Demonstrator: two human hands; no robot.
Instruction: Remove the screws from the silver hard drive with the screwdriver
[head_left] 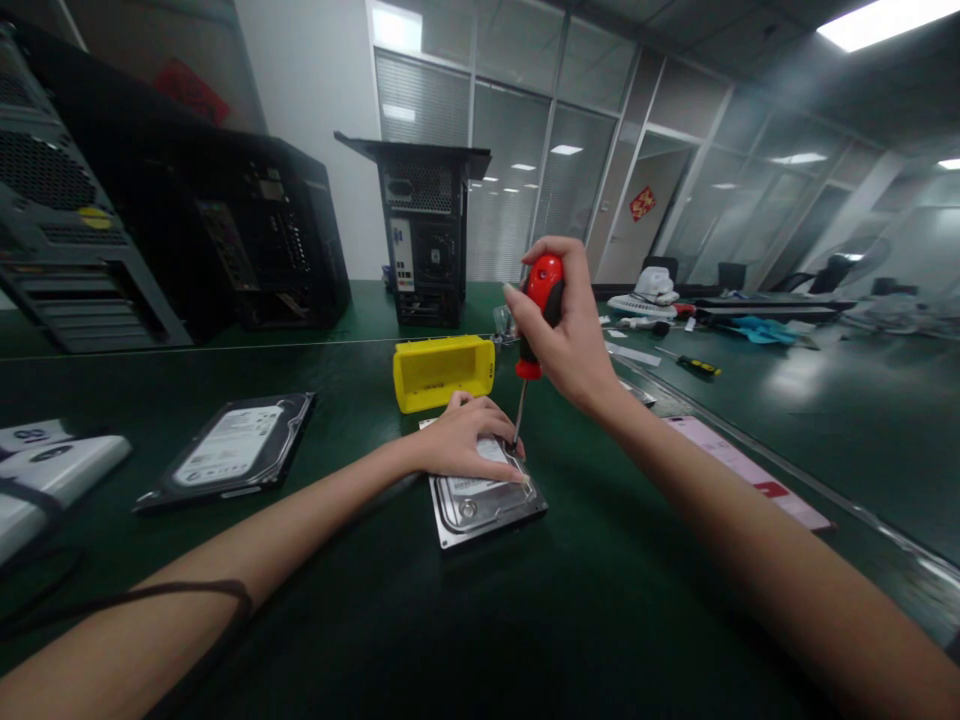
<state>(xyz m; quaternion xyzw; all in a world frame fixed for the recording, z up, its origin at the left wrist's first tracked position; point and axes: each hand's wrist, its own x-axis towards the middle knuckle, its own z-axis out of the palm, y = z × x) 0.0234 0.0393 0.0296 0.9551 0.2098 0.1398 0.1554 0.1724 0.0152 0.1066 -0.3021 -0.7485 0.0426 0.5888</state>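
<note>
A silver hard drive (487, 508) lies on the green table, label side up. My left hand (476, 440) rests over its upper part, fingers spread on the drive and partly covering the label. In my right hand (566, 325) is a red and black screwdriver (529, 368), held nearly upright with the fingers wrapped round its handle. The metal shaft points down, and its tip meets the drive's right edge beside my left fingertips. Just behind the drive stands a yellow plastic bin (444, 374), its open side facing me.
Another hard drive (229, 447) lies left, near a white device (64, 485). Black computer cases (427, 235) stand at the back. On the right are a pink sheet (750, 468), a yellow-black screwdriver (697, 366) and a blue cloth (765, 330). A dark cable crosses my left forearm.
</note>
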